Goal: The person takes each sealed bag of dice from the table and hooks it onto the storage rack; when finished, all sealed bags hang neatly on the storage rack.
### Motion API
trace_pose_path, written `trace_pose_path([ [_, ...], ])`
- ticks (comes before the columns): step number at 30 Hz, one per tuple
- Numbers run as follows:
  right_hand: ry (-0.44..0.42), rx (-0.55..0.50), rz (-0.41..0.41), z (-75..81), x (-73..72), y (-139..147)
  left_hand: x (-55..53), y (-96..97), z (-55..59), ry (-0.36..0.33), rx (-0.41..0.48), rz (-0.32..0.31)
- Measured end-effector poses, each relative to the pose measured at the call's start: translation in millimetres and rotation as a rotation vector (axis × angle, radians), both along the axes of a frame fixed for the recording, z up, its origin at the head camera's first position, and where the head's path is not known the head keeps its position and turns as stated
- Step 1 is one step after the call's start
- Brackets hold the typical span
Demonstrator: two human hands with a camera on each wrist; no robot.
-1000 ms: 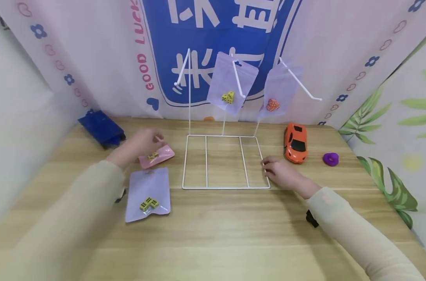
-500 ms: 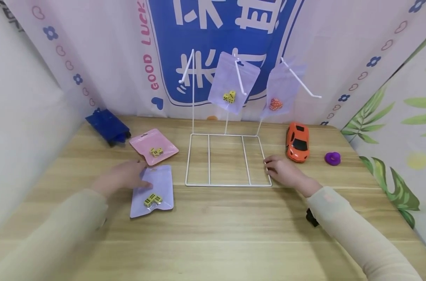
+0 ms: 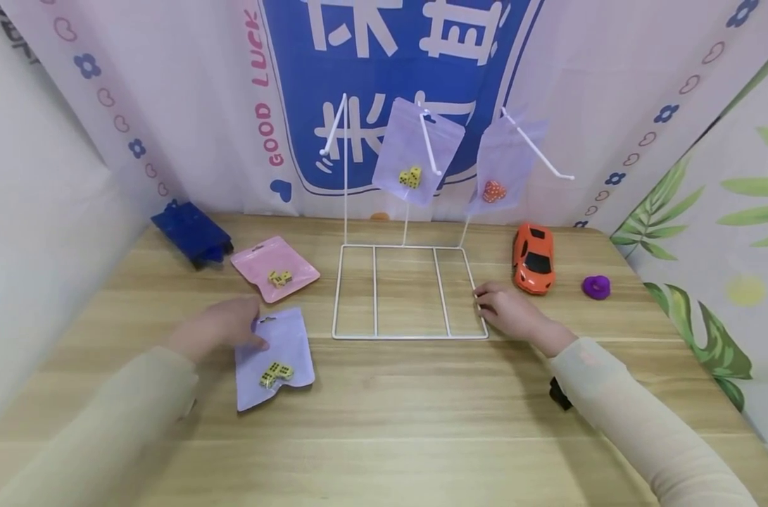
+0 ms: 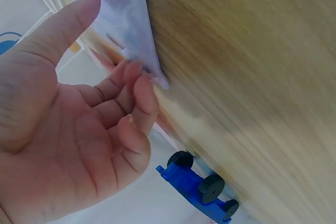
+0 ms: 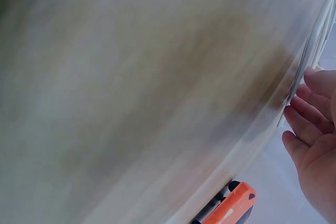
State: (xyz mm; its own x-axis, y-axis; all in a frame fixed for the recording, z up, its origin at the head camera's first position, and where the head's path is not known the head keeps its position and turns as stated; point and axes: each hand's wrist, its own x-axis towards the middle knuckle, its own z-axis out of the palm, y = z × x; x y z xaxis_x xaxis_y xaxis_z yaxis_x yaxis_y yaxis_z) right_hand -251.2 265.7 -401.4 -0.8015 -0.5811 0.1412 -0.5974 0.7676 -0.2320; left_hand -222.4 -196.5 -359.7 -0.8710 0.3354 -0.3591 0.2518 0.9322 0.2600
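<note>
My left hand (image 3: 222,327) grips the upper left edge of a lilac zip bag (image 3: 288,345) on the wooden table. Yellow dice (image 3: 276,374) show through its lower part. In the left wrist view the thumb lies over the bag (image 4: 122,17) and the other fingers curl by its edge. My right hand (image 3: 510,311) holds the right base wire of a white wire rack (image 3: 410,338). One lilac bag with yellow dice (image 3: 401,144) hangs from the middle hook, another with orange dice (image 3: 507,158) from the right. The left hook (image 3: 334,127) carries no bag.
Beyond the left hand lies a pink bag with yellow dice (image 3: 288,257). A blue toy vehicle (image 3: 192,232) stands behind it. An orange toy car (image 3: 533,259) and a purple ring-shaped piece (image 3: 596,286) are at the right. A black object (image 3: 559,393) is partly under the right sleeve.
My left hand left the pink bag, came nearer to the lilac bag and took hold of it. That bag has shifted slightly toward me and turned. The right hand stays on the rack.
</note>
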Motion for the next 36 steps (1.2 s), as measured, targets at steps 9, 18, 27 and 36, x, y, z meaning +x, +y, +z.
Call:
trace_pose_path([
  [9,-0.007,-0.001,-0.006,-0.9,0.4,-1,-1.9,-1.0,-9.7,0.057,0.046,-0.046],
  [18,-0.028,0.002,-0.018,1.6,2.2,-2,-3.9,17.4,6.6,0.110,0.296,-0.134],
  [27,-0.044,0.011,-0.038,4.3,3.2,-3,10.1,48.1,71.0,0.160,0.642,-0.210],
  [36,-0.043,0.025,-0.029,3.4,1.2,-4,19.8,61.2,150.4,0.301,0.854,-0.041],
])
